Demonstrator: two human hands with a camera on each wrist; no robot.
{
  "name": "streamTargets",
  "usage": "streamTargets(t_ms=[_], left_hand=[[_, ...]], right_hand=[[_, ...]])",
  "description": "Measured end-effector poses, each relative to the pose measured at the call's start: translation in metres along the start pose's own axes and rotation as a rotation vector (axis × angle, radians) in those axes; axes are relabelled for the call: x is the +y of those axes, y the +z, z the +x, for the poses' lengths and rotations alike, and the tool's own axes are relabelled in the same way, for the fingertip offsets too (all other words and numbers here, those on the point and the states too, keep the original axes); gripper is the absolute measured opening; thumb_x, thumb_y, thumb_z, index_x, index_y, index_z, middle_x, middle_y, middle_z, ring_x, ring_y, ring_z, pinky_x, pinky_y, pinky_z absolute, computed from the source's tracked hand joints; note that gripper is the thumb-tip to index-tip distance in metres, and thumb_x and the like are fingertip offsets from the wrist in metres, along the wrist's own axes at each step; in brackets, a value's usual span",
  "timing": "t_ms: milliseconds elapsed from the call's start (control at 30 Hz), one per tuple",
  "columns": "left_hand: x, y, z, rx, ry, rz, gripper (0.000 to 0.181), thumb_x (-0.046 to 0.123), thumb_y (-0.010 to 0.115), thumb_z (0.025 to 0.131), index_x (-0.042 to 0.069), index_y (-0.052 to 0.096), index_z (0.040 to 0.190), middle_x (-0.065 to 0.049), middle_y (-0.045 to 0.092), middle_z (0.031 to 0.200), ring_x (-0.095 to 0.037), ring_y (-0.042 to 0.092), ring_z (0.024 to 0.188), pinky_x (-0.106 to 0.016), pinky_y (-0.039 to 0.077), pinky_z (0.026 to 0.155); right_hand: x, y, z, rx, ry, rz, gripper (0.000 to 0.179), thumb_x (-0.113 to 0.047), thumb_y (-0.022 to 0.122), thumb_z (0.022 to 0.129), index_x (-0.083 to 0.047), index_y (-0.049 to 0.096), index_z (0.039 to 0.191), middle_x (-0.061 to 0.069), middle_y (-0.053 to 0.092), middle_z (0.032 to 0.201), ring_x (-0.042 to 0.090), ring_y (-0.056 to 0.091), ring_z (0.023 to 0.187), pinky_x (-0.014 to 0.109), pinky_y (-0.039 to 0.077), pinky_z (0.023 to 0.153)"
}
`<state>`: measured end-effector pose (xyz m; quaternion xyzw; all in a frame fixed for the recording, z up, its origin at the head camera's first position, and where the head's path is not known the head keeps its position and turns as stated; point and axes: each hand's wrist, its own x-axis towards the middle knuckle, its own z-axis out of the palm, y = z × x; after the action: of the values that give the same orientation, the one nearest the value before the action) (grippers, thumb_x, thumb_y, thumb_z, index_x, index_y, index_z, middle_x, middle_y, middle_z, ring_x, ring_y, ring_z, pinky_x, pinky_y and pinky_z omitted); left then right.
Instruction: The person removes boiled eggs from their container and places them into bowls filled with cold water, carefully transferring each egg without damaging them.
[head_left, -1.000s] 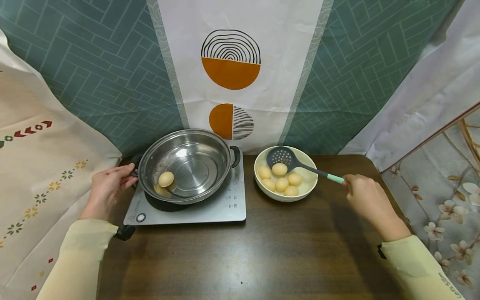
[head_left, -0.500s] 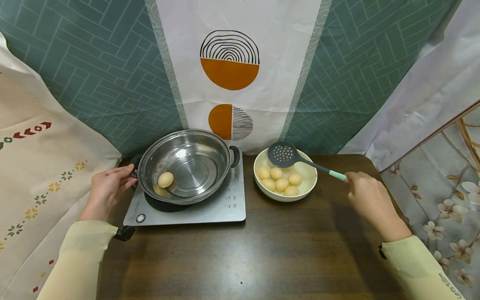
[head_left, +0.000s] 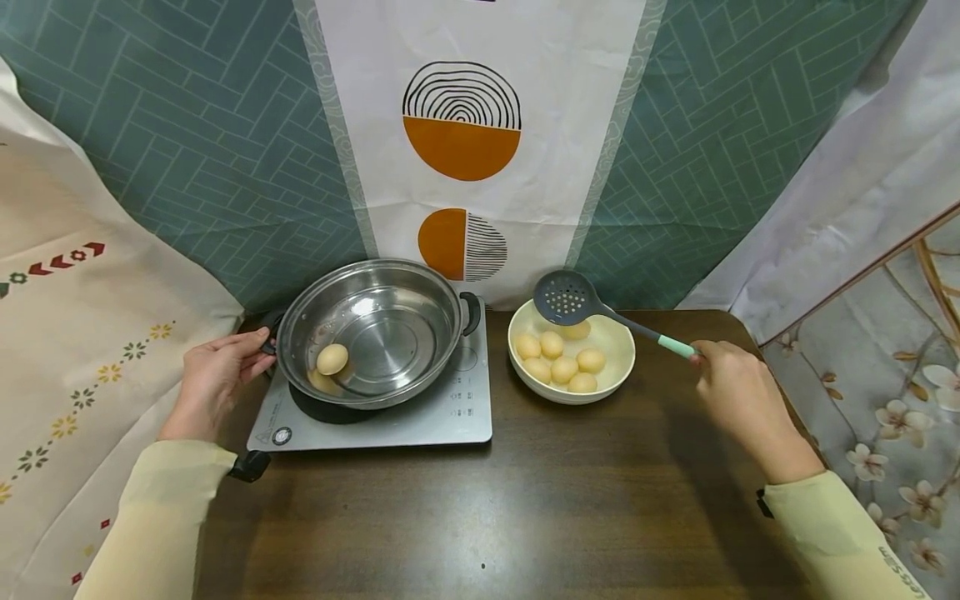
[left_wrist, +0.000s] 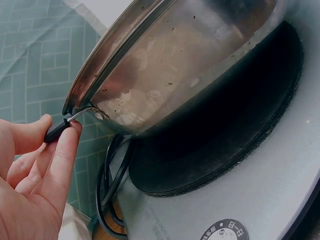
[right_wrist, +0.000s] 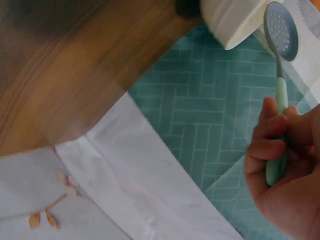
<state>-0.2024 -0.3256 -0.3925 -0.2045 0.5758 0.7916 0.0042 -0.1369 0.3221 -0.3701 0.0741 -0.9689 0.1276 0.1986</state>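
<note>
In the head view, my left hand (head_left: 219, 379) is at the left side of a stainless steel pot (head_left: 412, 354). Thumb and fingers pinch the pot's black side handle (left_wrist: 57, 131), as the left wrist view shows. One egg (head_left: 332, 359) lies inside, toward the near left wall. My right hand (head_left: 738, 408) grips the green handle end of a grey skimmer (head_left: 564, 298). Its perforated head carries no egg and is raised over the back rim of a cream bowl (head_left: 619, 367). Several eggs (head_left: 564, 369) lie in that bowl, one partly hidden by the skimmer.
The pot stands over a silver induction cooktop (head_left: 450, 429), whose black disc (left_wrist: 215, 135) shows under the pot. A black cable (left_wrist: 106, 185) loops beside it. Patterned cloth (head_left: 675, 167) hangs behind the dark wooden table (head_left: 480, 517).
An egg at the skimmer's front edge has come off into the bowl. The skimmer has risen toward the back rim, uncovering another egg. The left hand and pot have stayed put.
</note>
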Motion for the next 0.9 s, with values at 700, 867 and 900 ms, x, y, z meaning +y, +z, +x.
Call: streamTargets(t_ms=[700, 867, 900], left_hand=[[0.000, 0.000, 0.002, -0.006, 0.009, 0.002, 0.013, 0.010, 0.077, 0.076, 0.006, 0.074, 0.088, -0.003, 0.072, 0.074, -0.016, 0.069, 0.061, -0.027, 0.061, 0.063], [0.000, 0.000, 0.001, -0.006, 0.013, 0.002, 0.013, 0.010, 0.077, 0.076, 0.006, 0.074, 0.088, -0.004, 0.072, 0.074, -0.016, 0.070, 0.061, -0.027, 0.061, 0.063], [0.000, 0.000, 0.001, -0.006, 0.012, 0.001, 0.013, 0.010, 0.077, 0.076, 0.006, 0.074, 0.088, -0.003, 0.072, 0.074, -0.016, 0.070, 0.061, -0.027, 0.061, 0.063]], right_hand=[[-0.095, -0.002, 0.056, -0.162, 0.008, 0.199, 0.015, -0.011, 0.053, 0.094, -0.006, 0.067, 0.098, 0.006, 0.068, 0.082, 0.020, 0.059, 0.072, 0.029, 0.048, 0.059], [-0.130, 0.008, 0.065, -0.178, -0.079, 0.152, 0.014, -0.007, 0.053, 0.092, -0.008, 0.066, 0.086, 0.003, 0.065, 0.078, 0.018, 0.056, 0.069, 0.029, 0.048, 0.058], [-0.137, 0.010, 0.067, -0.179, -0.103, 0.132, 0.014, -0.006, 0.054, 0.091, -0.008, 0.065, 0.083, 0.002, 0.064, 0.076, 0.018, 0.054, 0.067, 0.029, 0.048, 0.058]])
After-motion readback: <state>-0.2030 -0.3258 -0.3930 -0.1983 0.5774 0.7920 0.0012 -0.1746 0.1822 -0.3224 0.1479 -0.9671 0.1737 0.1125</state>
